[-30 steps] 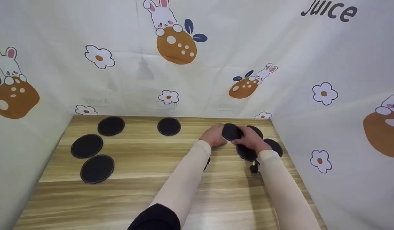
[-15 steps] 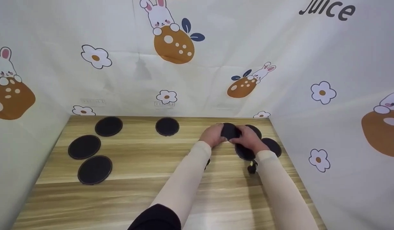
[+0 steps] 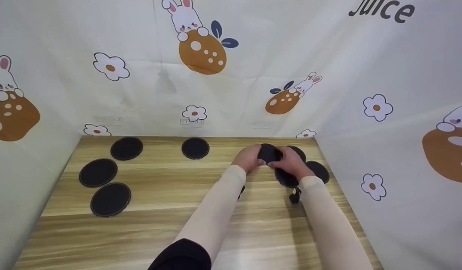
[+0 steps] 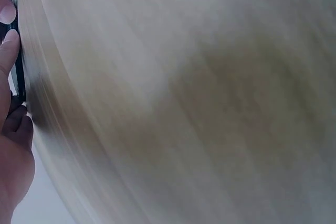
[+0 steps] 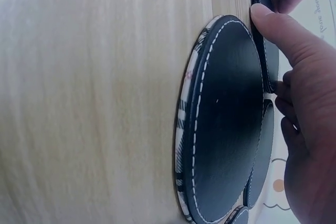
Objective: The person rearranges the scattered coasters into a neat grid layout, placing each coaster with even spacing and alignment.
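A black round coaster [image 3: 268, 153] lies at the back right of the wooden table, between my two hands. My left hand [image 3: 248, 158] grips its left side, and my right hand [image 3: 291, 163] grips its right side, thumbs along the near edge. In the left wrist view only the thin dark rim of the coaster [image 4: 20, 72] shows beside the fingers. The right wrist view has both thumbs at the coaster's near edge. Closer to that camera lies another coaster [image 5: 228, 119], with white stitching and a checked side band, partly under my right hand in the head view.
Two more coasters, one behind my right hand [image 3: 296, 153] and one by the right wall [image 3: 318, 172], lie close by. A single coaster [image 3: 195, 148] sits at the back middle. Several others, such as this coaster [image 3: 111, 199], lie on the left. Printed cloth walls [image 3: 231, 90] enclose the table.
The head view has shifted slightly, so everything appears a little further left. Both hands keep holding the same coaster in about the same spot on the table.
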A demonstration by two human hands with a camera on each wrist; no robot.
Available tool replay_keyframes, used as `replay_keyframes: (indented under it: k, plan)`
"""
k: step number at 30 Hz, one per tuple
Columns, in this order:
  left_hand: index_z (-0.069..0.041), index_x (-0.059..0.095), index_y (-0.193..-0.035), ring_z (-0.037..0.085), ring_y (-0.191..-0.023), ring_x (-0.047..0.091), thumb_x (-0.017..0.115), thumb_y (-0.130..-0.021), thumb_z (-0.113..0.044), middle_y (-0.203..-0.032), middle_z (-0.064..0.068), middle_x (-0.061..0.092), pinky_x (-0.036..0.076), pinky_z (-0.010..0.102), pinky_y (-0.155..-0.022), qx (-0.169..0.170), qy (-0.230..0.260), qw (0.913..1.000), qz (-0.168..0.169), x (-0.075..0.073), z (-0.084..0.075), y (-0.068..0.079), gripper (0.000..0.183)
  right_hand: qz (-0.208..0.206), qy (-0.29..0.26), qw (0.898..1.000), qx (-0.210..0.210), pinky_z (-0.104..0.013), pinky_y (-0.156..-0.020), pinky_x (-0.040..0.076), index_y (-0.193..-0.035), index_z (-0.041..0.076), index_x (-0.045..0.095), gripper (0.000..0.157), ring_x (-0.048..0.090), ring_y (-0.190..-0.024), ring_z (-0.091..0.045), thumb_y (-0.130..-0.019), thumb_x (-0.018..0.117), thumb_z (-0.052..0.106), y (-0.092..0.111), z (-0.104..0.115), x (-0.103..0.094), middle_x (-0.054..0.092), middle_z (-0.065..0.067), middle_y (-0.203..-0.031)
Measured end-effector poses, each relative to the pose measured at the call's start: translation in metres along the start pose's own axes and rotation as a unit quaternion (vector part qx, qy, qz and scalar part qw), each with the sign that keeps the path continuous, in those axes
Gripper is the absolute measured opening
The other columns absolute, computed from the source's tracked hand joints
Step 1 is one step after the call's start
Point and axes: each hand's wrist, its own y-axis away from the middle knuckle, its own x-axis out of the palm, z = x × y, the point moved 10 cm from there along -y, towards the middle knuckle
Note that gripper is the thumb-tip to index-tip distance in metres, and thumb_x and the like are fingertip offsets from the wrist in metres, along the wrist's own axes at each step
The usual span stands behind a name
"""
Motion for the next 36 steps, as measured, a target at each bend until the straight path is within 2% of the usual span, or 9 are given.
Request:
replay_keyframes:
  k: [6,13,19,22,26,32,36]
  plan:
    - [-0.008,0.065,-0.148,0.028,-0.141,0.062,0.085,-0.100,-0.026,-0.147,0.010,0.069,0.045,0.041,-0.123,0.002,0.027,0.9996,-0.002,-0.008,0.003,0.000,0.055,-0.007,-0.008,1.000,-0.015,-0.056,-0.120,0.046,-0.152,0.000,0.062,0.082,0.061,-0.136,-0.036,-0.088,0.093,0.041,-0.001,0.010,-0.005,0.067,-0.021,-0.147]
    - [-0.009,0.062,-0.153,0.028,-0.141,0.062,0.082,-0.103,-0.030,-0.151,0.010,0.068,0.045,0.040,-0.122,0.004,0.027,0.9996,-0.008,-0.024,0.003,0.007,0.058,-0.014,-0.037,0.999,-0.005,-0.056,-0.120,0.045,-0.153,0.003,0.062,0.081,0.061,-0.135,-0.035,-0.089,0.093,0.041,0.000,0.018,-0.010,0.066,-0.019,-0.148]
    - [-0.010,0.063,-0.153,0.028,-0.143,0.060,0.083,-0.102,-0.029,-0.152,0.010,0.067,0.043,0.039,-0.124,0.010,0.037,0.9992,-0.010,-0.030,0.006,0.009,0.058,-0.022,-0.061,0.998,-0.020,-0.057,-0.124,0.041,-0.156,0.001,0.059,0.082,0.056,-0.143,-0.037,-0.090,0.093,0.036,0.001,0.024,-0.011,0.062,-0.021,-0.153]
    - [-0.010,0.061,-0.155,0.028,-0.146,0.058,0.082,-0.102,-0.031,-0.155,0.010,0.064,0.041,0.040,-0.126,0.008,0.035,0.9993,-0.010,-0.032,0.010,0.011,0.061,-0.021,-0.072,0.997,-0.025,-0.057,-0.126,0.038,-0.158,-0.001,0.056,0.083,0.053,-0.148,-0.039,-0.091,0.092,0.034,0.000,0.028,-0.009,0.059,-0.023,-0.157]
    - [-0.010,0.059,-0.157,0.027,-0.148,0.055,0.081,-0.103,-0.032,-0.158,0.010,0.062,0.039,0.040,-0.127,0.002,0.030,0.9995,-0.008,-0.036,0.019,0.013,0.063,-0.015,-0.073,0.997,-0.013,-0.058,-0.128,0.037,-0.160,0.001,0.054,0.087,0.051,-0.150,-0.038,-0.091,0.092,0.039,-0.003,0.033,-0.003,0.057,-0.021,-0.160]
    - [-0.007,0.053,-0.162,0.028,-0.154,0.050,0.080,-0.104,-0.032,-0.165,0.012,0.055,0.035,0.041,-0.130,-0.005,0.035,0.9993,-0.012,-0.047,0.032,0.022,0.068,-0.012,-0.076,0.997,0.001,-0.058,-0.127,0.037,-0.161,0.004,0.053,0.090,0.050,-0.151,-0.037,-0.090,0.092,0.044,-0.007,0.047,0.005,0.056,-0.020,-0.161]
    - [-0.005,0.051,-0.163,0.030,-0.155,0.048,0.080,-0.105,-0.031,-0.166,0.014,0.053,0.034,0.042,-0.131,-0.011,0.043,0.9989,-0.013,-0.054,0.039,0.029,0.070,-0.013,-0.074,0.997,-0.006,-0.058,-0.127,0.038,-0.163,0.007,0.053,0.091,0.051,-0.151,-0.036,-0.089,0.092,0.044,-0.010,0.056,0.009,0.056,-0.018,-0.162]
